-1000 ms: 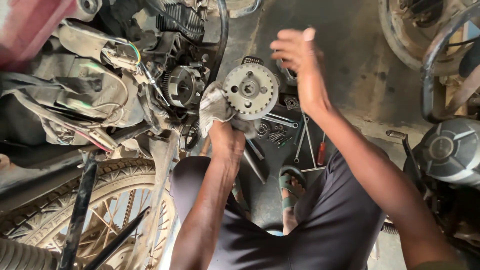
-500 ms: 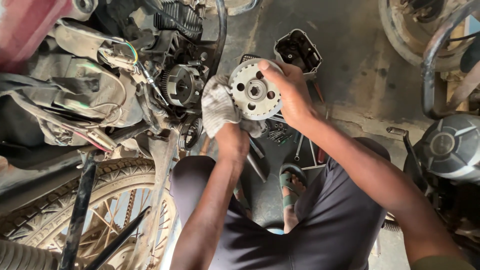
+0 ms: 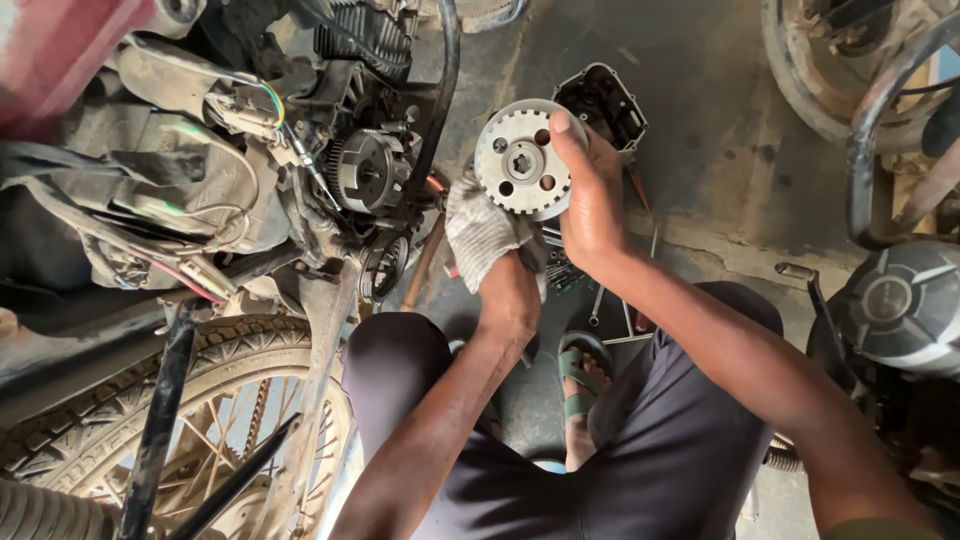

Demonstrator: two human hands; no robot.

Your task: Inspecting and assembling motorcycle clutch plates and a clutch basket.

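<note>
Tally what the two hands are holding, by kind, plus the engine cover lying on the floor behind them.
Round toothed metal disc, gripped by the right hand: 1
Grey rag, bunched in the left hand: 1
Dark engine cover on the concrete floor: 1
Total: 3

Disc: bare metal, matt silver, toothed rim. Rag: woven cloth, grey, soiled. Engine: greasy dull metal. Floor: rough stained concrete. Tyre: matt rubber.

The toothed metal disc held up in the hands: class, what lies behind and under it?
Behind the toothed metal disc a black engine cover shows; below, tools lie partly hidden by the hands.
</note>
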